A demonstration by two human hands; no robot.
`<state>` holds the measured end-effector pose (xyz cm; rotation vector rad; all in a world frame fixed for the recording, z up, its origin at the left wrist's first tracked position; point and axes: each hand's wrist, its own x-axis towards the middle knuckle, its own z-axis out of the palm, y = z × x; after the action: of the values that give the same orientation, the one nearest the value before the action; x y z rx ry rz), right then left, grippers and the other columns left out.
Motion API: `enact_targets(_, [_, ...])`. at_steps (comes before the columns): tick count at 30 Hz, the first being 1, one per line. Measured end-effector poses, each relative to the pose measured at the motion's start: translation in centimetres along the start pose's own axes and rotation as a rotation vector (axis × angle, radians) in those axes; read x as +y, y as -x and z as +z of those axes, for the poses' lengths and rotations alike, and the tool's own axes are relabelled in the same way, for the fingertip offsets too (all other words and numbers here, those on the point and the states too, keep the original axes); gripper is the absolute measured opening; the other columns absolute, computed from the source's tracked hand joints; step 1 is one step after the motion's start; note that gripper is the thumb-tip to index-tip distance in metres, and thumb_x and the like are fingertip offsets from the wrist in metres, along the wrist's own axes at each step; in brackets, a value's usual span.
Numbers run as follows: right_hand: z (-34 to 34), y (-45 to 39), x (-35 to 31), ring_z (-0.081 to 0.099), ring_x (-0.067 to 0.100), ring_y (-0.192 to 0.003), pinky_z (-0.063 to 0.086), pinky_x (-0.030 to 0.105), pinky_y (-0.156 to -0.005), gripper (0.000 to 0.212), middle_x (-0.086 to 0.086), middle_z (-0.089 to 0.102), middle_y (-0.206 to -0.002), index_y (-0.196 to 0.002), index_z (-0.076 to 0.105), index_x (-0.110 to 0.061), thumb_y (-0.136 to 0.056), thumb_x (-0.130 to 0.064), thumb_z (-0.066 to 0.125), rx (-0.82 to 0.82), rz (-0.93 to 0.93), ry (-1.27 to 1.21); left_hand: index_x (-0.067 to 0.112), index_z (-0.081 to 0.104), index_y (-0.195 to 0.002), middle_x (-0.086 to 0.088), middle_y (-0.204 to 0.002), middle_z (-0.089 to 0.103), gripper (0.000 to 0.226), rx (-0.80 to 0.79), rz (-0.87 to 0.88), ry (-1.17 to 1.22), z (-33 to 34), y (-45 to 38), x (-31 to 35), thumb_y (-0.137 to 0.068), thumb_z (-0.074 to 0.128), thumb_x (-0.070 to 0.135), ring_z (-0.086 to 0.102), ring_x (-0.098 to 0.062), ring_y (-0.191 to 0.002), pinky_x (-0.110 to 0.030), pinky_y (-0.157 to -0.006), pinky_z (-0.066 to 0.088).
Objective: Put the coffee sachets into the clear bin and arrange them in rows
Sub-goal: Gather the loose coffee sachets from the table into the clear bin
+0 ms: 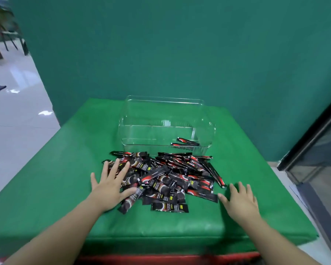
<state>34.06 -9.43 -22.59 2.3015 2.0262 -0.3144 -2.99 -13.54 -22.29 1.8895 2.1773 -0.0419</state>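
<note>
Both hands spread flat at the flanks of the sachet heap, nothing gripped.

Left hand lies fingers-wide on the pile of coffee sachets, thumb touching a loose one; right hand rests splayed on the green cloth just beside the pile's right edge, likely bracketing it to corral or gather. Beyond the heap stands the clear bin, holding only two sachets at its near right, so filling has barely started.
</note>
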Motion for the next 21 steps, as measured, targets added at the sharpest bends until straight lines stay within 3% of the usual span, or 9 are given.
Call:
enact_targets(4, [-0.6,-0.7,0.5,0.014,0.031,-0.144,0.023,0.042,-0.115,0.074,0.011,0.010,-0.157,-0.150,0.014,-0.014,-0.094,-0.059,0.033,-0.149,0.016,0.014,0.046,-0.028,-0.141,0.007,-0.144,-0.044,0.101,-0.033,-0.010,0.033,1.8,1.1,0.1,-0.070,0.029,0.087,-0.029,-0.029,-0.141,-0.065,-0.111,-0.005])
enact_targets(6, [-1.6,-1.3,0.6,0.021,0.030,-0.142,0.025,0.037,-0.114,0.075,0.014,0.009,-0.157,-0.150,0.014,-0.013,-0.094,-0.055,0.039,-0.214,-0.022,0.063,0.045,-0.027,-0.143,0.007,-0.141,-0.044,0.103,-0.007,0.005,0.038,2.2,1.2,0.1,-0.069,0.031,0.088,-0.028,-0.030,-0.142,-0.063,-0.112,-0.005])
enact_targets(12, [-3.4,-2.0,1.9,0.014,0.026,-0.144,0.013,0.038,-0.116,0.092,0.010,0.002,-0.158,-0.151,0.008,-0.017,-0.084,-0.051,0.061,-0.419,-0.057,0.027,0.045,-0.035,-0.133,0.002,-0.151,-0.035,0.110,0.065,0.088,0.019,2.8,-0.5,-0.2,-0.043,-0.001,0.099,-0.031,-0.030,-0.140,-0.057,-0.113,-0.006])
enact_targets(15, [-3.5,-2.4,1.8,0.016,0.026,-0.144,0.014,0.037,-0.115,0.094,0.010,0.009,-0.158,-0.151,0.011,-0.016,-0.082,-0.050,0.065,-0.412,-0.054,0.061,0.046,-0.036,-0.132,0.000,-0.155,-0.029,0.111,0.113,0.117,0.017,3.2,-1.2,-0.3,-0.038,-0.011,0.101,-0.033,-0.026,-0.137,-0.055,-0.114,-0.006])
enact_targets(21, [-3.4,-2.6,1.1,0.031,0.027,-0.138,0.024,0.037,-0.113,0.094,0.010,0.027,-0.153,-0.150,0.019,-0.016,-0.078,-0.050,0.069,-0.385,0.010,0.135,0.038,-0.038,-0.132,0.001,-0.146,-0.035,0.116,0.125,0.153,0.052,3.7,-1.3,-0.3,-0.039,-0.011,0.101,-0.030,-0.032,-0.140,-0.053,-0.115,-0.007])
